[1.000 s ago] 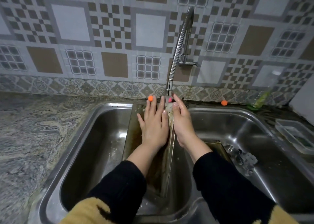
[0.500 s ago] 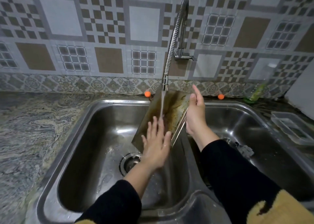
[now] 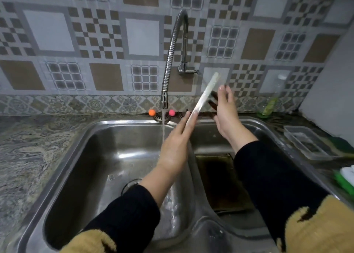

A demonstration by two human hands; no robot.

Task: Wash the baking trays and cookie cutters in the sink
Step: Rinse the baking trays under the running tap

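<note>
The left hand [image 3: 175, 147], at the centre of the frame, lies with straight fingers flat against the near face of a baking tray [image 3: 203, 97]. The tray is seen edge-on, tilted, its thin pale rim running from the left fingertips up and to the right. The right hand [image 3: 226, 110], just right of the tray, reaches toward its far face; its thumb is raised and its fingers are blurred, so whether this grip is pinching the tray or merely touching it cannot be told. The tray is held between the two hands above the divider of the double sink [image 3: 80, 149].

A stream of water [image 3: 163, 130] falls from the flexible faucet [image 3: 172, 47] just left of the tray and passes beside the left hand into the left basin. A second baking tray [image 3: 216, 178], dark and stained, lies flat in the right basin, partly hidden by the right sleeve [image 3: 272, 181].

Behind the sink, an orange ball [image 3: 152, 112] and a pink ball [image 3: 172, 112] sit either side of the stream. At right on the tabletop [image 3: 28, 147] stand a clear bottle [image 3: 272, 101] and a clear plastic container [image 3: 306, 143].
</note>
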